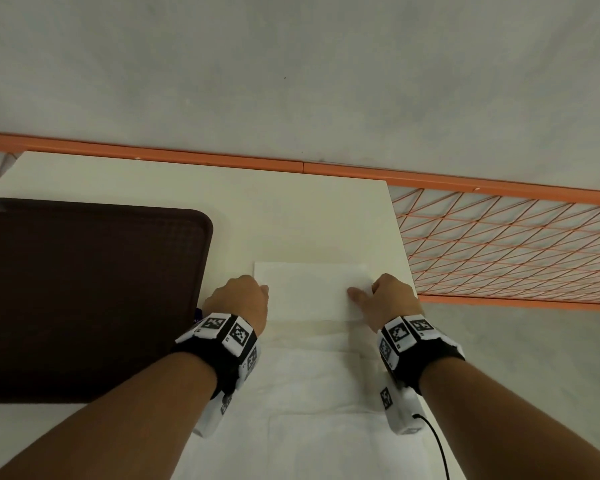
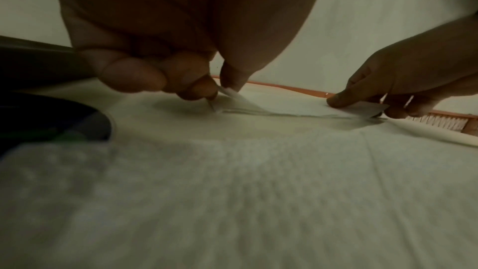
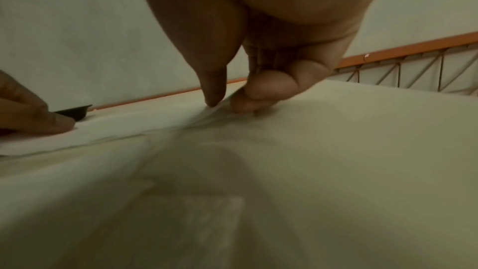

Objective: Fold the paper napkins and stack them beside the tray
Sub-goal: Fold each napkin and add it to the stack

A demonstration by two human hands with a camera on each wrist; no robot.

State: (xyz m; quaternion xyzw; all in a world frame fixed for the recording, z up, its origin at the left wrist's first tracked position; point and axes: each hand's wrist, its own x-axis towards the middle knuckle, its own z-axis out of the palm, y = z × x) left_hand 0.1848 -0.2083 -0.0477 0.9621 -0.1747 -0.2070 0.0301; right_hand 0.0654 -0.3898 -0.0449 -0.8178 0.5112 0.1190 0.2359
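Observation:
A folded white napkin [image 1: 310,289] lies on the white table, to the right of the dark brown tray [image 1: 83,292]. My left hand [image 1: 243,296] pinches its near left corner [image 2: 230,93] between thumb and fingers. My right hand [image 1: 385,296] pinches the near right corner [image 2: 367,108], thumb on top [image 3: 214,91]. More unfolded white napkins [image 1: 309,393] lie spread under my wrists, nearer to me. The napkin's near edge [image 3: 129,128] is slightly lifted off the table.
The white table [image 1: 291,220] ends at the right edge near my right hand. Beyond it is an orange wire grid [image 1: 499,244] and a grey wall behind. A black cable [image 1: 437,441] runs from my right wrist band.

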